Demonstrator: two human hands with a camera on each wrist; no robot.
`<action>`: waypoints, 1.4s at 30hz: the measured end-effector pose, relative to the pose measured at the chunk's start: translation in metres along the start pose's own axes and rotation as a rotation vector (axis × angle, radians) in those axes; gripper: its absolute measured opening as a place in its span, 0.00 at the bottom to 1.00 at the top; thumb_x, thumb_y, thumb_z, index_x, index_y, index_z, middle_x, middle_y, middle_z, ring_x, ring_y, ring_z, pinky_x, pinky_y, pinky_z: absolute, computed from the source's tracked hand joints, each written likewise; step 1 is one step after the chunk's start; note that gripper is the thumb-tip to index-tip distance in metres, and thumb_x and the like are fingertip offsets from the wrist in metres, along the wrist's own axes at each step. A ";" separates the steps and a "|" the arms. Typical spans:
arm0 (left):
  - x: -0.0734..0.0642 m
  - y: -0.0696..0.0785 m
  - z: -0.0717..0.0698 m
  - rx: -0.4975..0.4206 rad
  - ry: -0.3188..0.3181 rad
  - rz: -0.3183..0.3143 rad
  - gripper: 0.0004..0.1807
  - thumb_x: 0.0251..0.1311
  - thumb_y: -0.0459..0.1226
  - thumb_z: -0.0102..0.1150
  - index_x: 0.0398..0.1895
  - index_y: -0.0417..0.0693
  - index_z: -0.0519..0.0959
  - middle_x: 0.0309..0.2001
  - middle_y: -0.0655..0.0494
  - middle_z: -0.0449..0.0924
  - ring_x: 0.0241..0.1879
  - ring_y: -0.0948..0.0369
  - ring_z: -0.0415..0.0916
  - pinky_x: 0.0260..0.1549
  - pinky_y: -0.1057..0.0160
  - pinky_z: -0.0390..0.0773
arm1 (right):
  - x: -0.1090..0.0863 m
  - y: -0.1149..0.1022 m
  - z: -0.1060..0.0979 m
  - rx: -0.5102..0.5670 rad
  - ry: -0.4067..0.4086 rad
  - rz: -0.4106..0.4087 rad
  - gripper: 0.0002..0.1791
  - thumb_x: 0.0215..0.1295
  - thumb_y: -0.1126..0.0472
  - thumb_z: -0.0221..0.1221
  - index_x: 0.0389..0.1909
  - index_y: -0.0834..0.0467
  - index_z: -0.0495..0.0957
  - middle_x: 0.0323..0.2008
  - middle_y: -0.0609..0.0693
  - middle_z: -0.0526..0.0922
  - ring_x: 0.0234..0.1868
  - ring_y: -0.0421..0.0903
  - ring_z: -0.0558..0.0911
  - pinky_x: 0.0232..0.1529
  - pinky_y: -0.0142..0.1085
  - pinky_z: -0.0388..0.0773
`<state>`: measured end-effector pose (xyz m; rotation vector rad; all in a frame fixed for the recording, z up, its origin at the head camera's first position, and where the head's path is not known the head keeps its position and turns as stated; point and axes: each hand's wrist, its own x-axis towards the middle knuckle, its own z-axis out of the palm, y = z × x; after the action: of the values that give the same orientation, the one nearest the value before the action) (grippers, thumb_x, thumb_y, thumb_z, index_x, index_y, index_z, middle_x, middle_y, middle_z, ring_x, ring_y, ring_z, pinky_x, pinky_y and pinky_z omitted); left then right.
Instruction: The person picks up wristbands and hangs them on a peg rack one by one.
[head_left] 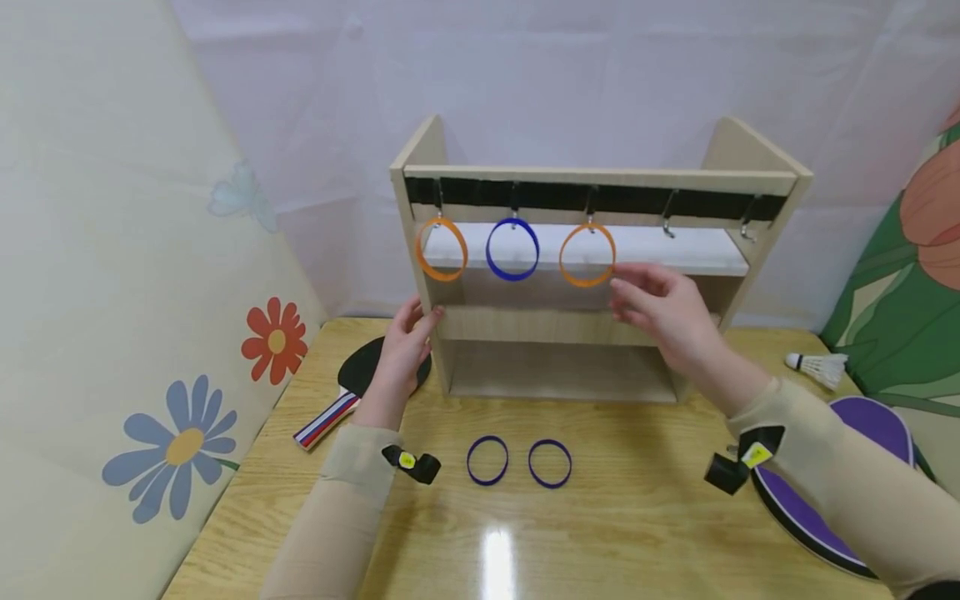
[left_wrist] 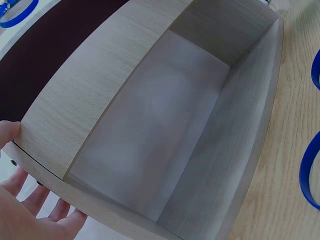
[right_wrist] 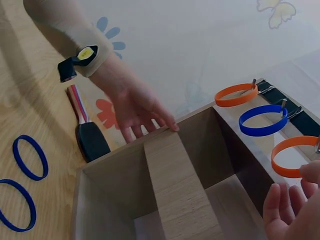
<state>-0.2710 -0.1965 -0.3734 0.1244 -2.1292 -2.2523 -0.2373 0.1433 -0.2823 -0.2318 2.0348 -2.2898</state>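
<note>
A wooden shelf unit (head_left: 540, 325) carries a row of metal hooks along its top. Orange wristband-like rings (head_left: 587, 283) hang from the first and third hooks, a blue ring (head_left: 512, 277) from the second. My right hand (head_left: 667, 317) is at the right edge of the third hook's orange ring, fingertips touching its rim, index finger and thumb apart. Along the shelf's left side, my left hand (head_left: 401, 350) holds the panel, thumb at the front edge and fingers on the outer face, as the left wrist view shows. The two right-hand hooks (head_left: 669, 221) bear no ring.
Two dark blue rings (head_left: 487, 482) lie on the wooden table (head_left: 637, 517) before the shelf. A black table tennis paddle (head_left: 360, 367) is beside my left forearm. At right are a shuttlecock (head_left: 821, 367) and a purple round-headed object (head_left: 870, 417), partly under my right arm.
</note>
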 end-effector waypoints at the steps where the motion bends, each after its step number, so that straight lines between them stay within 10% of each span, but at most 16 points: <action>1: 0.000 0.000 0.000 -0.001 0.002 0.001 0.32 0.70 0.45 0.55 0.75 0.57 0.60 0.76 0.51 0.57 0.74 0.52 0.56 0.72 0.43 0.54 | -0.001 0.002 0.000 -0.008 -0.005 0.002 0.11 0.68 0.63 0.61 0.50 0.56 0.76 0.40 0.46 0.79 0.38 0.39 0.81 0.42 0.29 0.83; 14: 0.000 0.001 0.001 -0.004 0.004 0.010 0.32 0.71 0.44 0.55 0.75 0.54 0.60 0.76 0.50 0.57 0.73 0.51 0.56 0.72 0.43 0.55 | -0.005 0.043 -0.008 -0.222 -0.103 0.077 0.23 0.71 0.65 0.56 0.63 0.70 0.69 0.43 0.50 0.82 0.40 0.38 0.83 0.45 0.33 0.83; 21: 0.000 0.001 0.001 -0.012 0.006 0.012 0.31 0.71 0.43 0.55 0.75 0.53 0.60 0.75 0.49 0.57 0.73 0.51 0.57 0.72 0.43 0.55 | -0.004 0.069 -0.013 -0.364 -0.305 0.164 0.24 0.69 0.62 0.60 0.62 0.69 0.71 0.46 0.53 0.83 0.46 0.46 0.83 0.50 0.43 0.83; 35: -0.002 0.001 0.001 0.017 0.011 0.007 0.32 0.70 0.45 0.55 0.76 0.56 0.59 0.76 0.51 0.57 0.74 0.52 0.55 0.72 0.43 0.54 | -0.006 0.115 -0.015 -0.390 -0.542 0.259 0.24 0.68 0.63 0.60 0.60 0.71 0.72 0.40 0.46 0.83 0.43 0.49 0.83 0.45 0.46 0.83; 42: -0.001 0.001 0.001 0.014 0.008 0.001 0.33 0.70 0.45 0.55 0.76 0.56 0.59 0.76 0.51 0.56 0.75 0.52 0.54 0.73 0.43 0.54 | -0.007 0.136 -0.015 -0.424 -0.566 0.252 0.23 0.65 0.66 0.61 0.59 0.73 0.73 0.42 0.62 0.82 0.36 0.46 0.81 0.35 0.35 0.81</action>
<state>-0.2698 -0.1955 -0.3728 0.1321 -2.1405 -2.2334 -0.2395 0.1423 -0.4195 -0.5377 2.0523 -1.4153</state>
